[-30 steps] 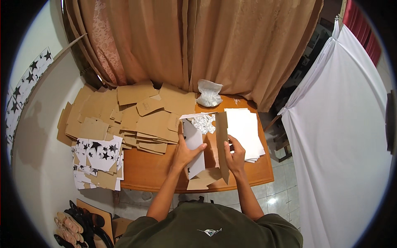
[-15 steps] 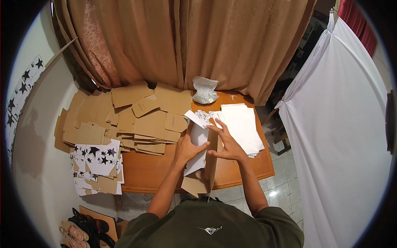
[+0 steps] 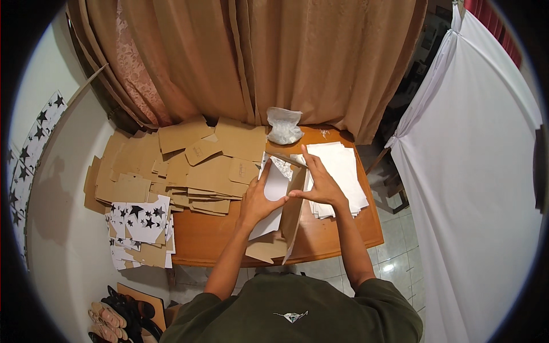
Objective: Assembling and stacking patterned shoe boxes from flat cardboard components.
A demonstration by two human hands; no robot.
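Observation:
Between my hands stands a partly folded cardboard box, brown on one face and white on another, with loose flaps at its near end. My left hand grips its left side, thumb over the white panel and fingers along the outside. My right hand holds the right wall, its thumb over the upper edge and its fingers stretched toward the far end. The two thumb tips nearly meet above the box. At the far end shows a crumpled whitish patch; I cannot make out what it is.
Flat brown cardboard pieces cover the table's left side. Star-printed cardboard pieces lie at the front left. White sheets are stacked to the right, behind them a clear plastic bag. Shoes stand below left; a white cloth hangs right.
The white flap at the box's far end has folded down, and a brown edge now stands there. My right fingers have straightened toward the far end. The view has shifted slightly.

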